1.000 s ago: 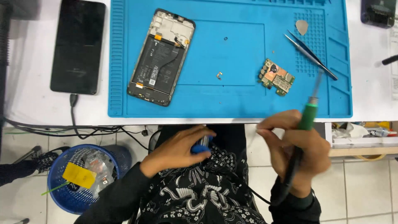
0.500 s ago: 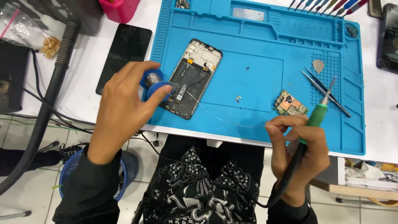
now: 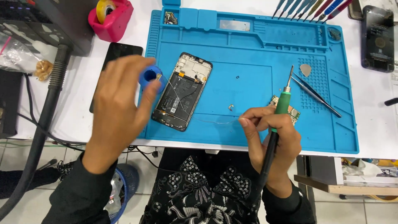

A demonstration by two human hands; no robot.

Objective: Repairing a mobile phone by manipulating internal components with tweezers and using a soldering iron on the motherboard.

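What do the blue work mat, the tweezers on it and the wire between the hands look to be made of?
Blue mat: probably silicone or soft rubber, matte, with moulded ridges and compartments. Tweezers: likely metal, thin, dark, with a slight sheen. Wire drawn from the blue spool in the left hand to the right hand: fine, silvery, probably solder; too thin to be sure.

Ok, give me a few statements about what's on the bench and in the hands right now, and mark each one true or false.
1. The left hand holds a small blue spool. True.
2. The right hand holds a green-handled soldering iron. True.
3. The opened phone lies off the mat. False: it lies on the blue mat.
4. The tweezers are in the right hand. False: they lie on the mat.
5. A pink tape holder stands beyond the mat's left corner. True.
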